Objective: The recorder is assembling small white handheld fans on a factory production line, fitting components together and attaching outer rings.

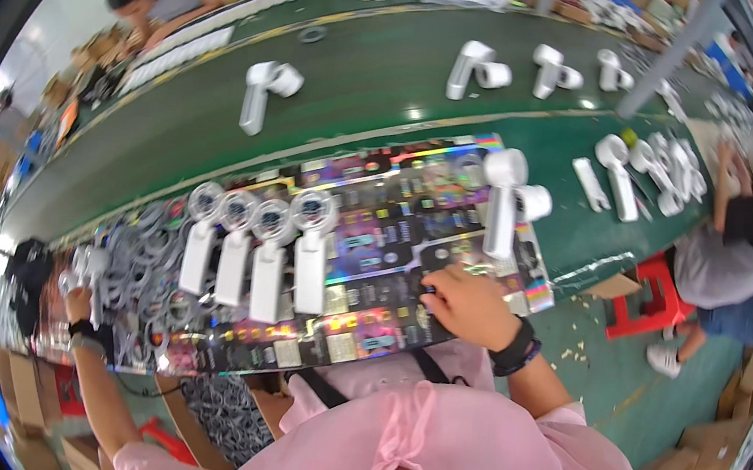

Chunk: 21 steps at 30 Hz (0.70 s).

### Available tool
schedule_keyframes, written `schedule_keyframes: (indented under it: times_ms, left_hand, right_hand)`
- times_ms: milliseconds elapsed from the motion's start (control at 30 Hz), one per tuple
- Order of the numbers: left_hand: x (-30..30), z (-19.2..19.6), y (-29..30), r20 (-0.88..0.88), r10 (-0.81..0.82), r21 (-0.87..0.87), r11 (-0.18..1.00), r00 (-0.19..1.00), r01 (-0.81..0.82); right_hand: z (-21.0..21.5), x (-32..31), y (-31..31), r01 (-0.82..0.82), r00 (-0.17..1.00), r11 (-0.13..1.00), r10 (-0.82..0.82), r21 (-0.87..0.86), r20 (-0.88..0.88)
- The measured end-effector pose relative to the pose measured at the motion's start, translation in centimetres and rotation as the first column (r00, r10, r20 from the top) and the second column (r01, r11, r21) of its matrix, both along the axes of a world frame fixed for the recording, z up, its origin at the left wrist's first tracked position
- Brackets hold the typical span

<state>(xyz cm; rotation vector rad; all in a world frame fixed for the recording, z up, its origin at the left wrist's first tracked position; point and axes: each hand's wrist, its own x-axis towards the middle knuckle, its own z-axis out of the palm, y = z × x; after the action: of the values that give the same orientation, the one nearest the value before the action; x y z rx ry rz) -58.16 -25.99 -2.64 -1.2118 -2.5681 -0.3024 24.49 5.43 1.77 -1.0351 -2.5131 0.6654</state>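
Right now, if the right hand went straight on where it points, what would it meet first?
Probably the rightmost white fan of the row of four, across the patterned sheet; the height of the right hand is unclear, so it might pass above.

A red stool stands on the green floor at right. Cardboard boxes lie nearby.
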Motion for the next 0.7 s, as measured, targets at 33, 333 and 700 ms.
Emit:
schedule_keyframes:
  times_ms: [33,333,700]
  left_hand:
    - [1.5,-1.0,5.8,0.109,0.242,-0.239,0.948,0.964,-0.211]
    - [25.1,10.7,29.5,0.545,-0.395,0.329,0.912,0.740,0.245]
    - [26.6,-0.7,54.5,0.132,-0.426,-0.017,0.902,0.895,0.432]
  right_hand:
    - [-0.8,-0.2,0.4,0.035,0.998,0.999,-0.035,0.007,0.054]
    - [-1.2,1.0,-0.6,-0.009,1.000,0.999,0.008,0.041,0.023]
    - [-1.7,0.6,-0.8,-0.055,0.998,0.985,0.053,0.162,0.016]
